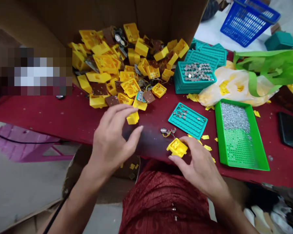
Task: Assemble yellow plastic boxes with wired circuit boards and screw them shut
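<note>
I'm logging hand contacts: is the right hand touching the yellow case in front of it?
Touching: the head view shows the right hand holding the yellow case between thumb and fingers.

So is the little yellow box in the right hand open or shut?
Open: the yellow box in the right hand has its hollow inside showing, with raised walls around it.

The held casing (177,148) is yellow, the wavy-ribbed tray (190,126) teal, the perforated bin (239,146) green, the table (39,109) maroon.
</note>
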Tool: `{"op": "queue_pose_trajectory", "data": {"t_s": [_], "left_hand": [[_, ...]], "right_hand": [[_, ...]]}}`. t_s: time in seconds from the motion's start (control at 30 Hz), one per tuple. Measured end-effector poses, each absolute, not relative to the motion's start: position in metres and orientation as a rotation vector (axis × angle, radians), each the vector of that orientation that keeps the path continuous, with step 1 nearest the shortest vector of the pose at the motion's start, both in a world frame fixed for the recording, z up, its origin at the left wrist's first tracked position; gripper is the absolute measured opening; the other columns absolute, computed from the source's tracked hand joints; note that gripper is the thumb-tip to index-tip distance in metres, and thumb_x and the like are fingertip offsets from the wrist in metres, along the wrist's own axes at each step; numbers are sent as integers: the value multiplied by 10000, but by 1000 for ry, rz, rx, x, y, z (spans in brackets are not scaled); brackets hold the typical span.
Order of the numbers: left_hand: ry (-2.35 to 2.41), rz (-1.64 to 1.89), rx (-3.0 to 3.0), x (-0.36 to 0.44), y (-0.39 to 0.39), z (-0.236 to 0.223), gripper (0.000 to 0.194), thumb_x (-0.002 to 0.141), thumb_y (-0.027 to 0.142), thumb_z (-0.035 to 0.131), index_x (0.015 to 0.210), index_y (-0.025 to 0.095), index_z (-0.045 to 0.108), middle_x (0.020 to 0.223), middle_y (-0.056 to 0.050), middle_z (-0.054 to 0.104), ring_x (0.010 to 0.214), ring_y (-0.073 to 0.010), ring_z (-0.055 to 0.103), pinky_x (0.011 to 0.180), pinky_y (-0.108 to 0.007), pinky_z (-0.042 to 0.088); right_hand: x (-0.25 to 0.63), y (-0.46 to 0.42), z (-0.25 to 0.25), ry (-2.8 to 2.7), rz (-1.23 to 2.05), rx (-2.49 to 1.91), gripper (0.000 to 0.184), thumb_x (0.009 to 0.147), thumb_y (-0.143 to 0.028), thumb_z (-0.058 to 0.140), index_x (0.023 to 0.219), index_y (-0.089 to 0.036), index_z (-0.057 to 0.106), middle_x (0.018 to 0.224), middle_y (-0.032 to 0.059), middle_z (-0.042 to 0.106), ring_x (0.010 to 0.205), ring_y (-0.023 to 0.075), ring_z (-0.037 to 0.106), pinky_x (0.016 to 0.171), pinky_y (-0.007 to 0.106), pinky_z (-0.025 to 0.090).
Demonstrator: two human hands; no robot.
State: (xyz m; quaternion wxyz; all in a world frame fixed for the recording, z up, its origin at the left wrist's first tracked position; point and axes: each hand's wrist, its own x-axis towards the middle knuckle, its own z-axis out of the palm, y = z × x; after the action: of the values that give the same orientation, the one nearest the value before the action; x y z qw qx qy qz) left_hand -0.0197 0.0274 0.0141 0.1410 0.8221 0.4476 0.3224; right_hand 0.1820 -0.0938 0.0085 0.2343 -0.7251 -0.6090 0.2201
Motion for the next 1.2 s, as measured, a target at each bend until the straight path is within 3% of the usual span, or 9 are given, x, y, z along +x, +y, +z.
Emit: {"op": "queue_pose_trajectory", "data": {"t_s": [0.1,0.17,0.27,0.4,0.47,0.57,0.73,0.97,1.2], "left_hand": [[1072,695,2200,-12,-13,11,355,861,180,608,1214,203,571,1148,-88,687,900,-201,703,801,-329,594],[1044,668,2195,-7,-34,4,509,844,154,606,1338,192,491,1368,-145,578,1138,-251,648,933,-382,568],[1050,748,2210,-5,-41,-9,434,858,98,567,1286,168,542,1342,-151,597,1255,-241,580,1058,-397,485],[1245,899,2028,-13,-23,-15,177,885,216,626,1052,172,663,1166,-100,693,1073,-204,658,943,-332,520],[1375,864,1880,-19,-13,-12,231,874,290,639,1076,184,675,1099,-65,714,858,-167,670,753,-278,537],[1512,737,1745,-25,-4,-9,302,880,380,601,1098,195,697,875,-9,716,555,-110,513,538,-237,429],[1521,730,1737,-26,5,-11,378,869,502,565,998,194,743,799,-29,699,653,-157,571,628,-265,454],[1387,657,1736,-14,15,-6,373,867,495,557,869,166,732,672,0,654,596,-141,524,565,-246,395],[1378,575,1841,-4,16,2,344,902,429,501,892,168,725,668,5,650,582,-129,529,570,-249,385]], "right_hand": [[169,-90,7,-1610,649,-1942,383,856,-402,690,1136,-170,569,1056,90,655,953,233,628,813,388,526],[160,-83,10,-1590,704,-1870,344,866,-397,678,1112,-173,590,1039,81,660,944,218,627,813,370,523],[155,-73,14,-1571,887,-1693,284,898,-382,632,1096,-179,622,988,54,689,851,172,644,756,319,528],[167,-59,7,-1520,759,-1665,229,956,-316,538,1094,-166,643,983,60,719,812,158,664,739,308,529],[174,-52,-1,-1612,549,-1754,174,959,-228,519,1022,-160,667,980,76,711,908,190,653,830,348,513],[177,-43,-14,-1855,455,-1794,162,938,-165,534,1016,-159,677,1011,99,677,977,225,604,891,393,489],[168,-31,-25,-2026,370,-1772,202,950,-185,511,1026,-178,698,1046,127,644,990,251,558,875,416,485],[182,-30,-16,-1709,674,-1841,96,901,-211,616,974,-188,675,882,35,711,807,176,647,774,330,501],[188,-47,-14,-1848,443,-1847,176,938,-183,560,1070,-171,675,996,81,656,943,197,616,867,356,500]]}}
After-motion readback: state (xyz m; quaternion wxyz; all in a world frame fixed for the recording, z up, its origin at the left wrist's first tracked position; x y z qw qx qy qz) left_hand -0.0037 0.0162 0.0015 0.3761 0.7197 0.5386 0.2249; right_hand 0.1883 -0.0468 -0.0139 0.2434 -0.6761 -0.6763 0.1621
